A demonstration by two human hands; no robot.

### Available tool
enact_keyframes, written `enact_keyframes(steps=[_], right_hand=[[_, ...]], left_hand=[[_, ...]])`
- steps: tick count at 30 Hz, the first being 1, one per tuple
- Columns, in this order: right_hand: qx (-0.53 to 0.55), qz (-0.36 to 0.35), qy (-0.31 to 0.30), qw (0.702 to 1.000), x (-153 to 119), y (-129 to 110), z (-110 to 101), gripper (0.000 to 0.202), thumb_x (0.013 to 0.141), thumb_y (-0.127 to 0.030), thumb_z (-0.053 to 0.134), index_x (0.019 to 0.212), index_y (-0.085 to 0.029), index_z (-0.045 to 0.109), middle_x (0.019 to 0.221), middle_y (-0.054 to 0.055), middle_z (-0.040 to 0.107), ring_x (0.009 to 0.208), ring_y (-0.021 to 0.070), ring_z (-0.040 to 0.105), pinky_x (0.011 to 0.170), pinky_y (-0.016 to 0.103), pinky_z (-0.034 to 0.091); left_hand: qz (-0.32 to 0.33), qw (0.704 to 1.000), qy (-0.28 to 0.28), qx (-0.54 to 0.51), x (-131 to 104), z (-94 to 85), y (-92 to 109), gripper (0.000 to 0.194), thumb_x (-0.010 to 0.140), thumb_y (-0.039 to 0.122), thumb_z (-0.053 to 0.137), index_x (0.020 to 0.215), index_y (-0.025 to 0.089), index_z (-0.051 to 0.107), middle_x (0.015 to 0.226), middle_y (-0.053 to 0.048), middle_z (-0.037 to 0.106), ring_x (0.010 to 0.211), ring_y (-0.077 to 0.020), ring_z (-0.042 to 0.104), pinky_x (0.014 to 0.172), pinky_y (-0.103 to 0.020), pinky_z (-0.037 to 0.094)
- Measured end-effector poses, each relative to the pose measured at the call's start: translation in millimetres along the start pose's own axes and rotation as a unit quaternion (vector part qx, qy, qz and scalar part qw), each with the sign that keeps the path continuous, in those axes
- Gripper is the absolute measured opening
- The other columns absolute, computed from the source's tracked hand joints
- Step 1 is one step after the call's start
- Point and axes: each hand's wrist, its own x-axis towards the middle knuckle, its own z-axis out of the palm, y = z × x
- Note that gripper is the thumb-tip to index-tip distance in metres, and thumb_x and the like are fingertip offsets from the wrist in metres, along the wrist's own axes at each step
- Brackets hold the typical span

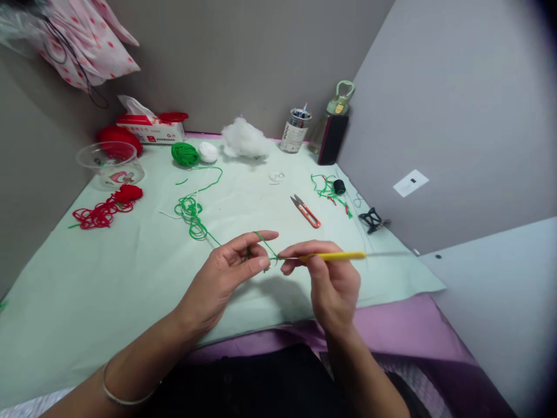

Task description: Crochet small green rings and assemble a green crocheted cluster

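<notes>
Both hands [272, 276] meet over the cloth [143, 290] (left index finger extended).

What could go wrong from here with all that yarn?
The loose green coils could knot, tugging on the left hand. The green strand over its finger might slip if its tension slackens. And the snips lie with blades apart, so a careless reach by the right hand, now holding a yellow-handled tool, might nick a finger.

Yellow-handled hook [342, 256], nearly level, metal end at taut green yarn [267, 244], above pale cloth [122, 284].
</notes>
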Motion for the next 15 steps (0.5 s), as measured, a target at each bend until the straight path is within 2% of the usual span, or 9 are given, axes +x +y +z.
enact_keyframes(steps=[2, 4, 6, 8, 11, 13, 15], right_hand=[[-0.145, -0.102, -0.032, 0.984, -5.3, -2.4, -2.2, 0.025, 0.100, -0.015, 0.052, 0.116, -0.025, 0.069, 0.103, 0.007, 0.074, 0.086, 0.0173, 0.072, 0.074, 0.033, 0.062], [-0.268, -0.194, -0.061, 0.942, -10.9, -2.4, -3.4, 0.036, 0.094, -0.010, 0.061, 0.124, -0.030, 0.069, 0.110, 0.006, 0.073, 0.097, 0.0198, 0.072, 0.080, 0.034, 0.063], [-0.325, -0.232, -0.061, 0.915, -14.6, -1.1, -3.5, 0.047, 0.089, -0.008, 0.067, 0.127, -0.035, 0.068, 0.113, 0.005, 0.071, 0.101, 0.0213, 0.072, 0.082, 0.035, 0.063], [-0.286, -0.211, -0.039, 0.934, -14.4, 0.3, -2.6, 0.044, 0.091, -0.010, 0.065, 0.128, -0.034, 0.068, 0.110, 0.005, 0.070, 0.097, 0.0212, 0.071, 0.079, 0.035, 0.064], [-0.103, -0.099, 0.015, 0.990, -6.4, 1.2, -1.0, 0.026, 0.098, -0.016, 0.055, 0.115, -0.026, 0.072, 0.098, 0.006, 0.069, 0.080, 0.0172, 0.070, 0.069, 0.034, 0.062], [0.034, -0.021, 0.044, 0.998, 0.8, 1.5, -0.1, 0.022, 0.101, -0.019, 0.052, 0.105, -0.023, 0.073, 0.089, 0.004, 0.067, 0.067, 0.0134, 0.066, 0.059, 0.030, 0.058], [0.114, 0.030, 0.052, 0.992, 5.2, 1.6, 0.9, 0.021, 0.102, -0.023, 0.051, 0.100, -0.023, 0.072, 0.085, 0.003, 0.066, 0.059, 0.0111, 0.063, 0.051, 0.026, 0.055]], left_hand=[[0.006, 1.000, 0.004, -0.014, -0.5, 2.3, -1.1, 0.040, 0.084, 0.029, 0.077, 0.123, 0.028, 0.072, 0.083, 0.002, 0.059, 0.085, -0.0142, 0.053, 0.085, -0.026, 0.040], [-0.011, 0.998, -0.006, -0.054, -1.1, 4.7, -1.2, 0.044, 0.083, 0.029, 0.079, 0.126, 0.027, 0.070, 0.081, 0.002, 0.060, 0.081, -0.0132, 0.053, 0.082, -0.026, 0.041], [-0.046, 0.993, -0.026, -0.103, -1.1, 6.1, -0.1, 0.045, 0.082, 0.029, 0.080, 0.126, 0.025, 0.070, 0.080, 0.002, 0.059, 0.078, -0.0119, 0.054, 0.080, -0.025, 0.042], [-0.073, 0.988, -0.039, -0.127, -0.3, 5.9, 1.6, 0.045, 0.081, 0.029, 0.081, 0.124, 0.023, 0.070, 0.079, 0.002, 0.057, 0.078, -0.0112, 0.054, 0.080, -0.024, 0.042], [-0.062, 0.993, -0.026, -0.093, 1.8, 3.5, 3.7, 0.042, 0.081, 0.028, 0.081, 0.122, 0.023, 0.071, 0.079, 0.002, 0.057, 0.080, -0.0119, 0.054, 0.082, -0.024, 0.042], [-0.026, 0.999, -0.006, -0.043, 2.6, 2.2, 3.8, 0.039, 0.082, 0.028, 0.080, 0.120, 0.023, 0.072, 0.078, 0.002, 0.057, 0.081, -0.0127, 0.054, 0.080, -0.024, 0.041], [0.008, 1.000, 0.005, 0.005, 2.3, 2.4, 2.5, 0.039, 0.083, 0.030, 0.079, 0.120, 0.025, 0.072, 0.079, 0.002, 0.059, 0.080, -0.0132, 0.054, 0.079, -0.025, 0.041]])
